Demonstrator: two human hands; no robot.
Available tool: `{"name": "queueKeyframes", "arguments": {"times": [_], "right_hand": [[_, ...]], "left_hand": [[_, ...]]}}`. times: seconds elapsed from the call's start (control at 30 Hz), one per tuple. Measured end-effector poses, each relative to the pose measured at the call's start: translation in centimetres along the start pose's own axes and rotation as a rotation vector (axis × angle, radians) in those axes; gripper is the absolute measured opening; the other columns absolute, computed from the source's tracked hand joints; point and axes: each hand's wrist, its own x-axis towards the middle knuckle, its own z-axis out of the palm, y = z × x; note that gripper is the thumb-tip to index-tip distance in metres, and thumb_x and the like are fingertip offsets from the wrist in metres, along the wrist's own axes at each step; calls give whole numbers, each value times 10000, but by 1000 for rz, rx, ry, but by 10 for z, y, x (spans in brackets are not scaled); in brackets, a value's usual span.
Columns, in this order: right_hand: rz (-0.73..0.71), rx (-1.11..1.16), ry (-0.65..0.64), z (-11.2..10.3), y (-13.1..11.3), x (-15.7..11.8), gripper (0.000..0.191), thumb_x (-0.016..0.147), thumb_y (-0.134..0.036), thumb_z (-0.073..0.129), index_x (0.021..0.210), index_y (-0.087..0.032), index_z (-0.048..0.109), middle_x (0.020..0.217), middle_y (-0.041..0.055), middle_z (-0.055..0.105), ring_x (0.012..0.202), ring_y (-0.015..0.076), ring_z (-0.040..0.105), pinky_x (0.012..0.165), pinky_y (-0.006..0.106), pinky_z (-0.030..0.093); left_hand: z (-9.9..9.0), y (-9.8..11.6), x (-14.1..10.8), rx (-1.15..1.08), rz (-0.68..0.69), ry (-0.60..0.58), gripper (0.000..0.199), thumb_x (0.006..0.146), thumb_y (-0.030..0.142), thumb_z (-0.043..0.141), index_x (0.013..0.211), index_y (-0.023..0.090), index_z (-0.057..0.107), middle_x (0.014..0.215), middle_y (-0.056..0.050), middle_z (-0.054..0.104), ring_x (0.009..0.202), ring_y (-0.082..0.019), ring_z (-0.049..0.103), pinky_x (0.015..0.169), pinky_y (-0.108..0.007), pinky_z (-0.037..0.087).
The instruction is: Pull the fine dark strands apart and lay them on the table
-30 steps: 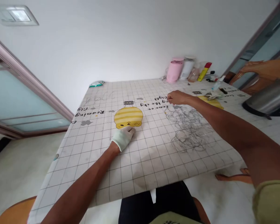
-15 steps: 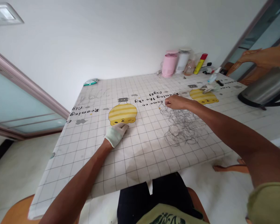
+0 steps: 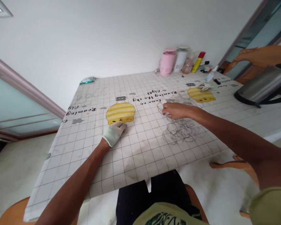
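A loose tangle of thin dark thread [image 3: 181, 132] lies spread on the checked tablecloth [image 3: 140, 147]. Over its upper left part is my right hand [image 3: 176, 110], bare, with its fingers pinched together on strands of the thread. Something small and pale shows by those fingertips, too small to name. My left hand [image 3: 113, 132] wears a white glove and rests on the cloth, at the lower edge of a printed yellow balloon [image 3: 120, 112]. Its fingers are closed; whatever they hold, if anything, is hidden.
Along the wall stand a pink container [image 3: 167, 62], a white container [image 3: 181, 59] and a yellow can with a red cap [image 3: 198, 62]. A crumpled glove [image 3: 205, 86] and a steel kettle [image 3: 262, 86] are at the right. A green-edged packet [image 3: 87, 80] lies at the far left corner.
My right hand has turned and drawn slightly toward me over the tangle, its fingers still together. My left hand stays by the printed balloon. The whole view has shifted a little.
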Motion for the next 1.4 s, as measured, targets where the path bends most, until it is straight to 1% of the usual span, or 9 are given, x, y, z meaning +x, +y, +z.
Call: {"name": "queueKeyframes", "arguments": {"times": [0.17,0.43,0.6,0.73,0.83,0.97,1.07,1.2,1.4], "right_hand": [[-122,-19,92,8,0,-7,198,950,-173,522,785,-199,629,924,79,613,912,213,554,763,309,388],[16,107,312,-8,35,-33,203,943,-273,552,887,-222,740,924,56,711,850,204,632,752,323,435],[307,328,505,-4,46,-56,151,865,-358,695,874,-230,776,848,35,752,762,193,667,679,311,481],[558,621,615,5,46,-69,252,797,-434,788,866,-193,764,707,40,722,622,175,648,532,277,477],[637,808,681,8,40,-77,326,743,-461,850,826,-164,744,633,47,684,543,152,598,468,267,462],[606,930,774,11,34,-86,345,726,-468,861,816,-160,734,646,40,671,543,142,584,464,265,469],[581,830,805,10,34,-88,299,777,-455,803,867,-174,760,653,23,662,564,154,589,495,278,469],[426,451,846,-1,32,-84,201,883,-376,690,908,-203,790,844,58,734,751,203,656,675,325,498],[146,52,526,-33,21,-66,267,1000,-316,536,975,-228,787,1011,96,697,987,253,616,801,351,429]], "left_hand": [[0,0,0,49,13,8,384,937,502,474,832,252,746,910,-31,767,887,-237,679,801,-334,491],[-4,9,-3,31,-29,-8,380,916,511,469,833,256,739,865,-27,764,877,-240,689,823,-338,491],[-5,9,-3,38,-29,-2,384,902,511,467,831,259,747,965,-32,781,968,-251,690,834,-332,496],[-5,10,-3,22,-44,-7,368,900,497,475,844,256,748,969,-30,785,972,-246,693,823,-319,506],[-4,11,-4,6,-53,2,345,898,487,493,844,255,743,955,-34,786,949,-245,697,819,-315,511],[-3,12,-4,35,-63,22,345,906,486,499,844,258,750,927,-39,785,910,-248,700,831,-331,510],[-3,13,-4,51,-63,31,335,909,476,507,857,256,753,899,-40,782,904,-247,700,831,-325,512],[-4,15,-5,80,-68,36,340,914,478,502,849,256,751,884,-44,779,889,-253,694,824,-328,509],[-2,12,-3,106,-48,38,353,911,487,494,834,257,751,923,-52,778,916,-260,688,834,-333,504]]}}
